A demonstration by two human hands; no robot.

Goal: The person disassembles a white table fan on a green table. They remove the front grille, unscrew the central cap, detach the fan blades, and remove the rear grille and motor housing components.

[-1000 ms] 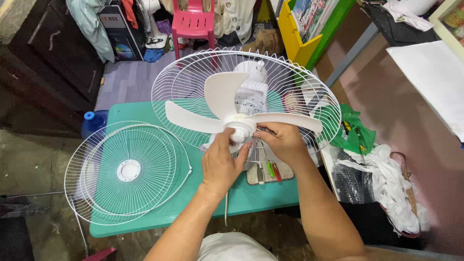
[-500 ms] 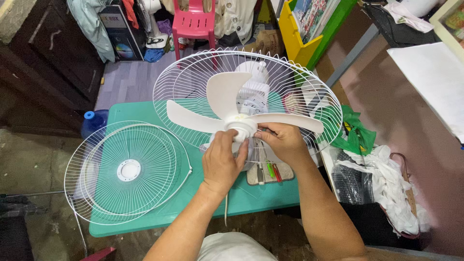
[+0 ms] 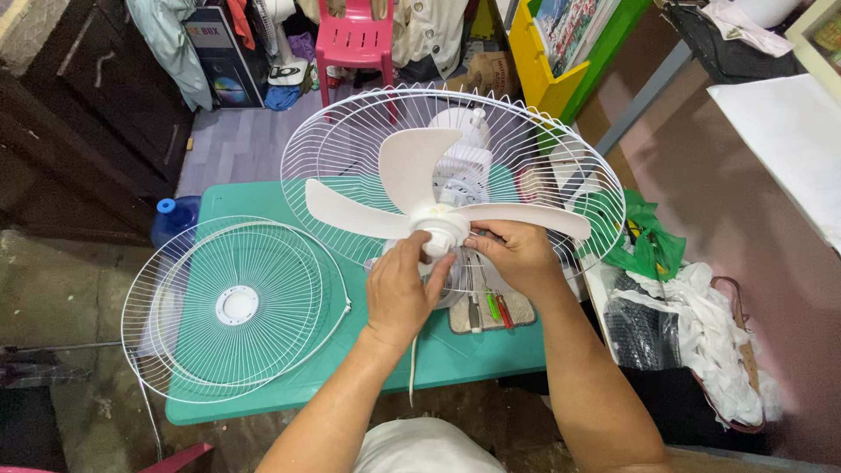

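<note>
One white fan blade (image 3: 438, 197) with three wings sits in the middle of one rear wire guard (image 3: 561, 149), and both hands meet at its round hub (image 3: 442, 229). The left hand (image 3: 400, 293) comes from below the hub, its grip half closed, with the fingertips touching the lower left side of the hub. The right hand (image 3: 517, 254) is just to the right of the hub, its grip closed around the hub's right side with thumb and fingers. Behind the hub one white motor housing (image 3: 464, 158) shows through the wires. One loose front wire guard (image 3: 229, 307) lies flat well to the left of the hub, and its outer rim passes over the left and front edge of the green surface (image 3: 491, 355). Just below the hub, between the two wrists, one grey mat (image 3: 526, 314) carries about three small screwdrivers (image 3: 491, 307); I cannot tell the exact count. One white cord (image 3: 412, 368) hangs down under the left wrist. To the right of the hub the rear guard reaches past the edge of the surface, close to green bags (image 3: 648, 241). Bare green surface stays open only in a narrow band below the mat and between the two guards. One pink chair (image 3: 355, 39) stands far behind the hub.
</note>
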